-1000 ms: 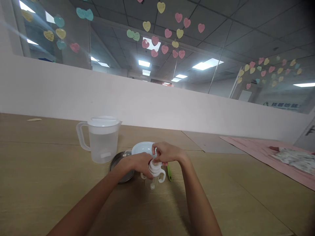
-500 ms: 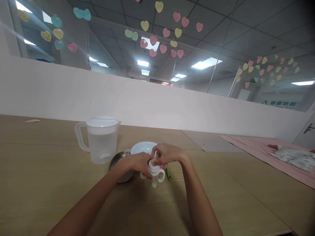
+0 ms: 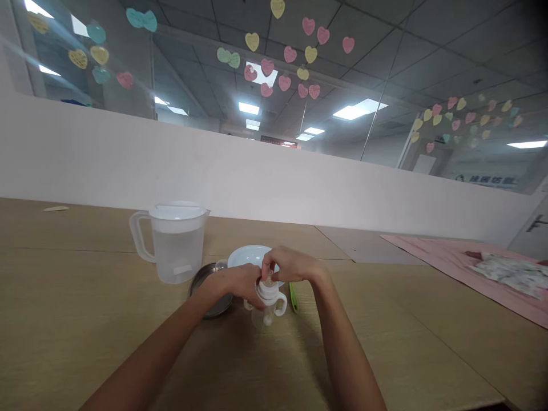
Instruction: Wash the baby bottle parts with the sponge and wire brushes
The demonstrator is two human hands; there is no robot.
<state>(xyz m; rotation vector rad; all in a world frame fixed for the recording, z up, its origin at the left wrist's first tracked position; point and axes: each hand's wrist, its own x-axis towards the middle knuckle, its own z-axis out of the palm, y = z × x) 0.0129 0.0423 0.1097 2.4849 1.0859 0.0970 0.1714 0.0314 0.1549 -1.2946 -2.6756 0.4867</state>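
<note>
A clear baby bottle [image 3: 269, 314] with a white collar and two white side handles stands upright on the table. My left hand [image 3: 248, 285] is wrapped round its collar from the left and covers most of the left handle. From above, my right hand [image 3: 285, 265] pinches the clear nipple [image 3: 269, 279] at the top of the bottle between thumb and fingers. Just right of the bottle lies a green-handled tool [image 3: 293, 298], whose far end is hidden by my right hand. Behind my hands is a white bowl [image 3: 246, 254], partly covered by them.
A round metal pan [image 3: 201, 279] lies left of the bottle, partly under my left forearm, with a clear rounded piece [image 3: 221, 265] at its rim. A lidded translucent pitcher [image 3: 177, 251] stands behind it. Pink cloth [image 3: 449, 257] with patterned fabric [image 3: 511, 274] covers the far right.
My right hand has risen slightly from the collar to the nipple, its fingers now less spread round the top. My left hand stays on the bottle.
</note>
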